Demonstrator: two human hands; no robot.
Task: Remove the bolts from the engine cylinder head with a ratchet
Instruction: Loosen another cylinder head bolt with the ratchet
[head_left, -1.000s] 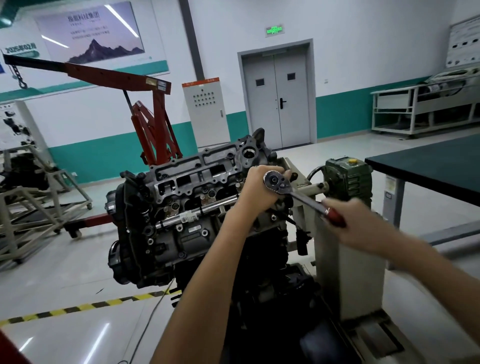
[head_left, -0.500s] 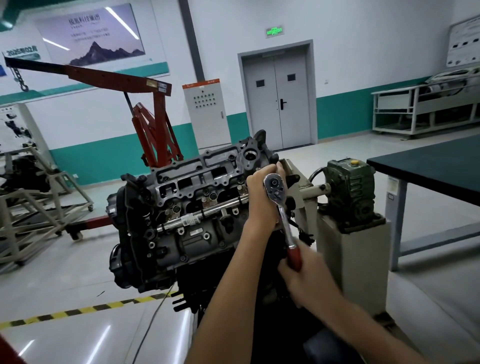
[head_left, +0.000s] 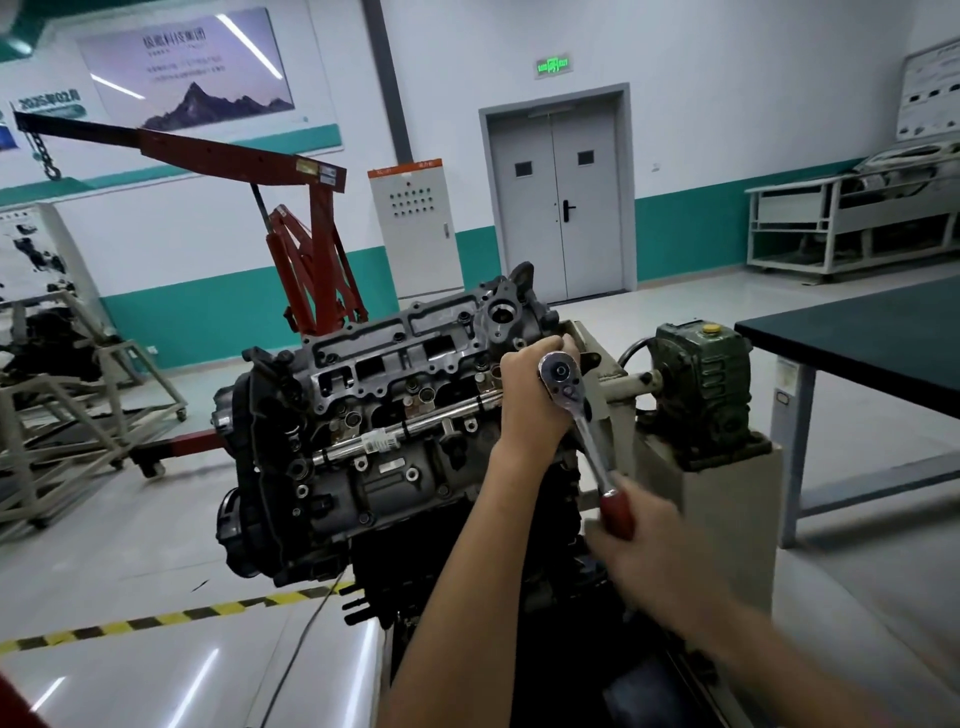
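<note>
L hand (head_left: 527, 402) clasps chrome ratchet (head_left: 561, 374) at round head; R hand (head_left: 660, 556), blurred, prob. clenches red handle.

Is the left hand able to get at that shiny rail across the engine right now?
Probably yes. The left hand holds the ratchet head at one end of the engine, and the rail runs right up to its wrist with nothing between. It would have to let go of the ratchet first.

A beige stand (head_left: 727, 509) is holding the engine (head_left: 374, 374) up beside it, with a green gearbox (head_left: 701, 384) sitting on its top. The glossy grey floor (head_left: 130, 545) is bearing this stand, a red hoist (head_left: 322, 260) and a dark-topped table (head_left: 857, 332)
</note>
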